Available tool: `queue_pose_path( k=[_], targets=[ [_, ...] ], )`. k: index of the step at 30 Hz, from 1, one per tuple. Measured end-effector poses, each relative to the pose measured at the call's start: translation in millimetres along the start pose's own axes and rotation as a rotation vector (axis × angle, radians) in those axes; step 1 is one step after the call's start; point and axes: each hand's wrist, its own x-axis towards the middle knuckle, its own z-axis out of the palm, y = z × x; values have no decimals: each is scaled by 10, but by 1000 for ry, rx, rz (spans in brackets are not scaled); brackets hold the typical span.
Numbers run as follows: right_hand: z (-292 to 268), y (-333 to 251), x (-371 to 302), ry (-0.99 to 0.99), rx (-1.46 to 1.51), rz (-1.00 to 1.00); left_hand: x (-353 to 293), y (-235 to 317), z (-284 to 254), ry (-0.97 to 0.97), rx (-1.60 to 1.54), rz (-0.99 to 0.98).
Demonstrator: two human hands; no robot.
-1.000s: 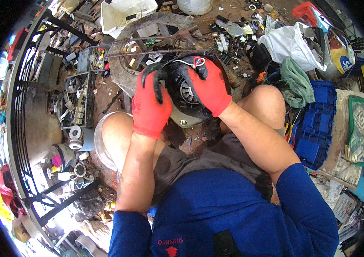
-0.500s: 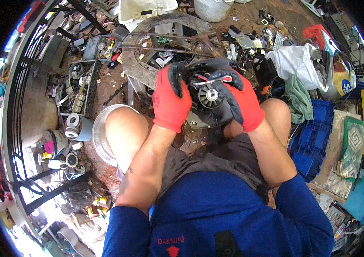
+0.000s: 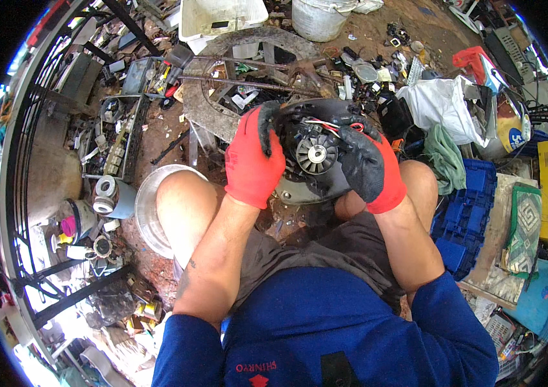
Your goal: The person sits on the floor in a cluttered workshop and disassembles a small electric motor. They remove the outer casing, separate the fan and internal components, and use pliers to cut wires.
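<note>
A dark plastic appliance housing (image 3: 331,184) is up between my knees, its inside facing me. In it sits a motor with a round, grey finned fan wheel (image 3: 316,155). My left hand (image 3: 254,161), in a red and black glove, is closed on the housing's left edge, with the thumb on the near side. Above the fan wheel, thin red and white wires (image 3: 325,125) run to my right hand (image 3: 374,169), gloved alike. Its thumb and fingers pinch the wires at the housing's right side. The wires' far ends are hard to make out.
Beyond the housing lies a worn round metal frame (image 3: 206,109) with rods across it. A white tub (image 3: 219,29) and a bucket (image 3: 322,22) stand farther off. Scrap crates (image 3: 133,138) are at left; a white sack (image 3: 438,106) and blue plastic crate (image 3: 467,216) at right.
My right hand has shifted a little right and down, and the wires now stretch straighter toward it. More of the fan wheel and housing shows. My left hand keeps its hold, slightly lower.
</note>
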Motion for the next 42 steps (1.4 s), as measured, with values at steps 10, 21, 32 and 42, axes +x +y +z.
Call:
queue_pose_path(
  k=[10,21,32,42],
  targets=[
    [-64,158,269,-220,-754,-154,270,-283,53,104,68,59],
    [-236,430,264,-345,-957,-152,72,-430,-192,-103,68,-557],
    [-366,501,306,-334,-874,-233,-150,-141,-45,-350,79,-56],
    [-233,544,289,-180,-816,-230,-348,-274,-122,-334,-592,-498]
  ],
)
